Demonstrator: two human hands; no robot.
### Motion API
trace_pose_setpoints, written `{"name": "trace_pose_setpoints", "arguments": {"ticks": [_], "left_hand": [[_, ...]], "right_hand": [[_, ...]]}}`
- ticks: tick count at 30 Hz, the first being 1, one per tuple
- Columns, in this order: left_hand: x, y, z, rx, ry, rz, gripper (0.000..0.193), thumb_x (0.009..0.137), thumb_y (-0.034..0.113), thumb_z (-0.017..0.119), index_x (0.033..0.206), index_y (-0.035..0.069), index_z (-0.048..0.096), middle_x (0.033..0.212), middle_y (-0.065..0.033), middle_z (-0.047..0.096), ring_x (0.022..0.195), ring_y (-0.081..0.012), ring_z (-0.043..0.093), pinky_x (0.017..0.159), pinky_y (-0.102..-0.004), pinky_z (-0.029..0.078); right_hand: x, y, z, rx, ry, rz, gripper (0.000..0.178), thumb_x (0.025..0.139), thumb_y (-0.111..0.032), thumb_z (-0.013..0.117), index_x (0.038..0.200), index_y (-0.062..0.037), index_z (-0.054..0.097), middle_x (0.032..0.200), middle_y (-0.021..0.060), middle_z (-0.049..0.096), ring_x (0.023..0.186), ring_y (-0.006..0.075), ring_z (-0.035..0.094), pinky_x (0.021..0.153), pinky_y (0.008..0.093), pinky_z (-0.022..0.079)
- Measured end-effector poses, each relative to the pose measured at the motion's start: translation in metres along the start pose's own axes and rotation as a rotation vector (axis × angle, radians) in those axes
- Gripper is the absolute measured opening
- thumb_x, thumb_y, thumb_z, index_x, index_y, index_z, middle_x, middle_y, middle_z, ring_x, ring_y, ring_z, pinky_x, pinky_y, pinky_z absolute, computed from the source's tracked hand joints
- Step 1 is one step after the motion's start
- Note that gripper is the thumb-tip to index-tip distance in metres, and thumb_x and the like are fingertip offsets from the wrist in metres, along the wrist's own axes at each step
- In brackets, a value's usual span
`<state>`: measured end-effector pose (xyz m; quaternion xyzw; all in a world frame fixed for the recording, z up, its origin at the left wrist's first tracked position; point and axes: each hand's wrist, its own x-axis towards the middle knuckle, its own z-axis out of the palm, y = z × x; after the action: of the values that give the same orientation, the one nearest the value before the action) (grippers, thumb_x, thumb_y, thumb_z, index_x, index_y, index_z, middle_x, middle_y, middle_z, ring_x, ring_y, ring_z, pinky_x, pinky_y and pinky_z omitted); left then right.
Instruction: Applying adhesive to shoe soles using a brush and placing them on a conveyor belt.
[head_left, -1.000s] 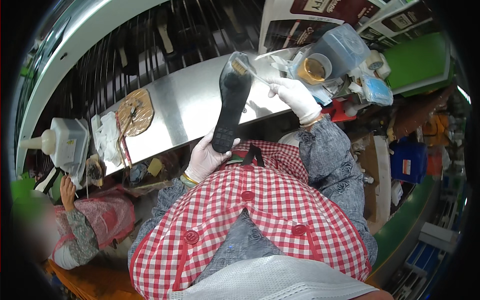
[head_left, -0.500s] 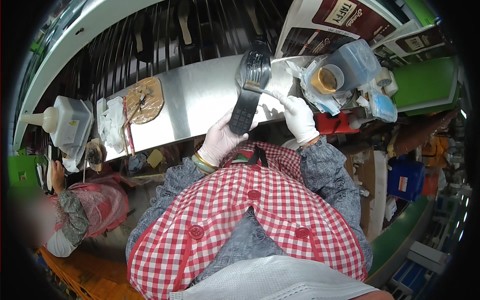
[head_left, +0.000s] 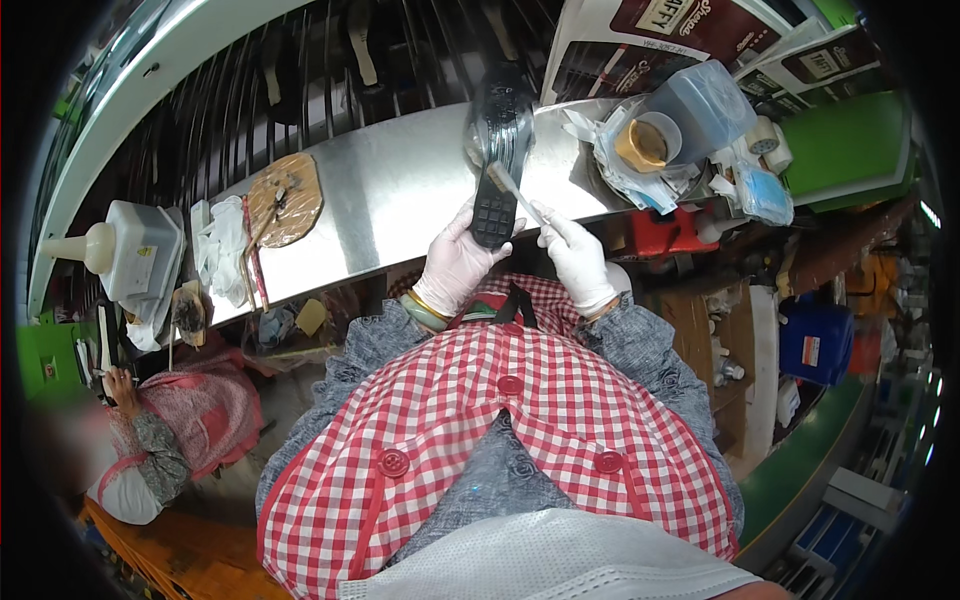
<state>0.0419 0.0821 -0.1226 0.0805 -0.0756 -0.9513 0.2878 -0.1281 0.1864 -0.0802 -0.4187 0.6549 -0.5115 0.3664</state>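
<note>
A black shoe sole (head_left: 494,222) is tilted up over the metal bench's front edge, tread side showing, its toe end pointing away from me. My left hand (head_left: 460,264), in a white glove, is closed around the blocky heel end. Between the fingers of my gloved right hand (head_left: 578,262) is the pale handle of a small brush (head_left: 514,187). The brush's tan bristles touch the sole just above the heel. The sole's middle and forepart look glossy and wet.
A metal bench (head_left: 390,180) runs across, with dark rods of a rack (head_left: 420,75) behind it. Left lie a wrapped round board (head_left: 298,183), crumpled white gloves (head_left: 222,252) and a spouted bottle (head_left: 140,250); right, a cup (head_left: 647,142) beside a clear container (head_left: 703,112). A co-worker's hand (head_left: 122,392) shows far left.
The brush has moved down the sole toward the heel. My right hand has come left and nearer to me. The sole has shifted slightly away from me.
</note>
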Motion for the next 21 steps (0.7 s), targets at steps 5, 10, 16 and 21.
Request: {"name": "trace_pose_setpoints", "arguments": {"ticks": [5, 10, 16, 21], "left_hand": [[-0.001, -0.004, -0.004, -0.112, 0.000, -0.013, 0.043, 0.104, 0.023, 0.031, 0.145, 0.010, 0.034, 0.139, -0.0203, 0.047, 0.126, -0.0440, 0.047, 0.083, -0.0503, 0.053], [-0.007, -0.007, 0.001, -0.089, -0.009, -0.020, 0.042, 0.104, 0.023, 0.031, 0.144, 0.009, 0.035, 0.137, -0.0206, 0.048, 0.126, -0.0443, 0.047, 0.082, -0.0493, 0.054], [-0.021, -0.007, 0.004, -0.093, 0.017, -0.022, 0.041, 0.105, 0.023, 0.030, 0.143, 0.009, 0.036, 0.136, -0.0201, 0.049, 0.127, -0.0434, 0.047, 0.081, -0.0478, 0.054], [-0.033, -0.006, 0.007, -0.077, 0.065, -0.048, 0.041, 0.105, 0.024, 0.031, 0.142, 0.010, 0.038, 0.136, -0.0174, 0.050, 0.126, -0.0419, 0.048, 0.079, -0.0450, 0.054]], "right_hand": [[0.010, 0.019, -0.007, -0.042, 0.209, -0.011, 0.037, 0.093, -0.005, 0.051, 0.129, -0.0094, 0.061, 0.090, 0.0063, 0.062, 0.079, 0.0105, 0.056, 0.076, 0.0245, 0.048], [0.001, 0.009, 0.012, -0.183, 0.187, -0.177, 0.033, 0.090, -0.011, 0.063, 0.123, -0.0135, 0.065, 0.097, 0.0115, 0.068, 0.080, 0.0171, 0.063, 0.079, 0.0277, 0.049], [0.035, 0.028, -0.024, -0.181, 0.326, -0.090, 0.030, 0.095, -0.007, 0.055, 0.123, -0.0032, 0.063, 0.114, 0.0067, 0.067, 0.101, 0.0099, 0.059, 0.089, 0.0236, 0.045], [0.018, 0.010, -0.004, -0.384, 0.169, -0.151, 0.028, 0.092, -0.015, 0.059, 0.118, -0.0126, 0.067, 0.094, 0.0152, 0.067, 0.087, 0.0226, 0.065, 0.081, 0.0298, 0.049]]}}
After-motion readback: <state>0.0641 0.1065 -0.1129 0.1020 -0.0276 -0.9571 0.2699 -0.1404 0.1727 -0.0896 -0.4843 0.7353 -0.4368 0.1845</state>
